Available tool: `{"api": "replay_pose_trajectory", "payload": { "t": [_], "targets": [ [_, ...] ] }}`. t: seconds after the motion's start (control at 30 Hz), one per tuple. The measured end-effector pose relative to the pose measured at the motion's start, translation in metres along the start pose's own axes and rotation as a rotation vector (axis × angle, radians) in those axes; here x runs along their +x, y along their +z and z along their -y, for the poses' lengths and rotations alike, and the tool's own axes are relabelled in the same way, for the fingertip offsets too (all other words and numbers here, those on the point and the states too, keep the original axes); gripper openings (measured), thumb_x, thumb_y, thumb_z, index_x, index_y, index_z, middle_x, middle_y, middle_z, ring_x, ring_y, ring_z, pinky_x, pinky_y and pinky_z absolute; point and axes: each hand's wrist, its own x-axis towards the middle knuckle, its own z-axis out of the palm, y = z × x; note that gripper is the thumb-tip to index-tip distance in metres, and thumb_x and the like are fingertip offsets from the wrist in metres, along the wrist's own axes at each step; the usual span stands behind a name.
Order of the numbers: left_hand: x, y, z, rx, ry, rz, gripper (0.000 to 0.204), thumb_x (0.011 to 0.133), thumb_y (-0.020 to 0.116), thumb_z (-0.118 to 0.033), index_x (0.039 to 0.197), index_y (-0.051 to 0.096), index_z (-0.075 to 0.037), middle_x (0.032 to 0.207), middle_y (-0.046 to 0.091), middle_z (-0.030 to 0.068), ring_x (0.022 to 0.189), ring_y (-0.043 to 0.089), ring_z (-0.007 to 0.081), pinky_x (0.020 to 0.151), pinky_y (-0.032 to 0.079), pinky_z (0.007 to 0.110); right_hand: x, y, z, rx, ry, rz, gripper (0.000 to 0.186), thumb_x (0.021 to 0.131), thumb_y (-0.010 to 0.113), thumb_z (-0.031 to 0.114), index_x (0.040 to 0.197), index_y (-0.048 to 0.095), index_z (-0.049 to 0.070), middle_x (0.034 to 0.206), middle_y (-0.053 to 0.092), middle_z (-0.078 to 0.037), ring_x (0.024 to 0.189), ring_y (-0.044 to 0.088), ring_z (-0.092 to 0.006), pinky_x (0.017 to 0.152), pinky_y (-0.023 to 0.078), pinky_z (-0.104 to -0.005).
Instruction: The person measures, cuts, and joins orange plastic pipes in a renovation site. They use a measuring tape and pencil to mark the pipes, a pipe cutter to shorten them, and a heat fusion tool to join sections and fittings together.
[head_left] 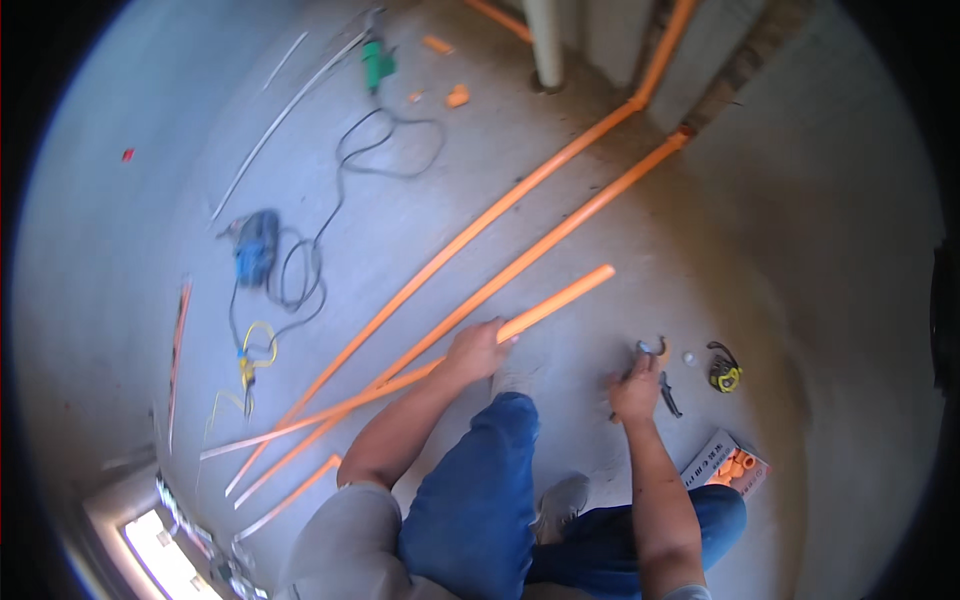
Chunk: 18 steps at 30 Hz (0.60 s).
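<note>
An orange plastic pipe lies slanted in front of me, its free end pointing up and to the right. My left hand is closed around it just above my knee. To the right, my right hand is low over the floor, with its fingers round one handle of a pipe cutter. The cutter's hooked jaw and other dark handle stick out past the hand, and the handles stand apart. A yellow and black tape measure sits on the floor just right of the cutter.
Two long orange pipes run across the floor to the wall corner. An open box of orange fittings stands by my right knee. A blue power tool and a green tool with looping cords lie left. A white upright pipe is far.
</note>
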Motion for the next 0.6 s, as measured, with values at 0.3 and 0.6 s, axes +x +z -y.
{"api": "replay_pose_trajectory", "payload": {
  "t": [0.3,0.6],
  "targets": [
    [-0.015,-0.035,0.056,0.048,0.011,-0.161,0.032,0.091,0.064,-0.028,0.117,0.065,-0.009,0.109,0.067,0.019,0.101,0.063,0.0395,0.087,0.05,0.047,0.002,-0.015,-0.021,0.14,-0.285,0.132,0.036,0.08,0.067,0.014,0.113,0.063,0.001,0.105,0.067,-0.021,0.1,0.063,-0.0385,0.087,0.051,-0.0446],
    [-0.018,-0.056,0.138,0.244,-0.281,-0.215,0.041,0.086,0.07,-0.016,0.125,0.061,-0.009,0.117,0.064,0.0185,0.104,0.062,0.0386,0.093,0.05,0.046,-0.002,-0.103,0.013,0.023,-0.179,0.265,0.038,0.081,0.068,0.02,0.114,0.063,0.002,0.104,0.068,-0.019,0.099,0.066,-0.035,0.085,0.053,-0.0437]
  ]
}}
